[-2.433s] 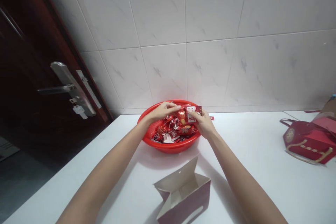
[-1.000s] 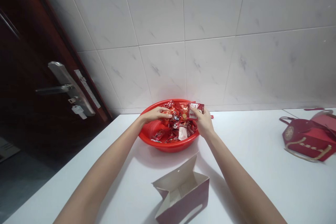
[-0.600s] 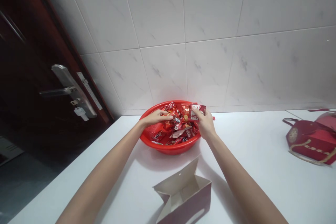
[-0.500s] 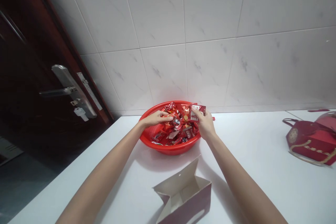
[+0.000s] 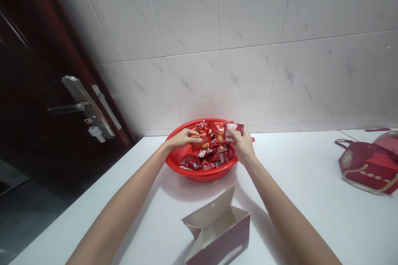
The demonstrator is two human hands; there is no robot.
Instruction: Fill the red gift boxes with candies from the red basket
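Left grip (image 5: 185,137) pinches an orange-red packet (image 5: 204,144); right grip (image 5: 243,143) clasps a white-and-maroon packet (image 5: 230,135); the red basket (image 5: 200,177) lies just under both grips, and the open paper bag (image 5: 222,240) stands on the near side of both

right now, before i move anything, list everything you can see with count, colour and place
basket: one, red, on the table by the wall
packets: several, too jumbled to count, mostly red, in the basket
orange-red packet: one, at the left hand
white-and-red packet: one, in the right hand
paper bag: one, dull maroon outside, pale inside, standing open, nearest the camera
carry box: one, dark red, far right
table: one, white, under these
wall: one, pale tiles, behind
door: one, dark reddish-brown, left
door handle: one, silvery, on the door
hands: two, bare, left and right, at the basket
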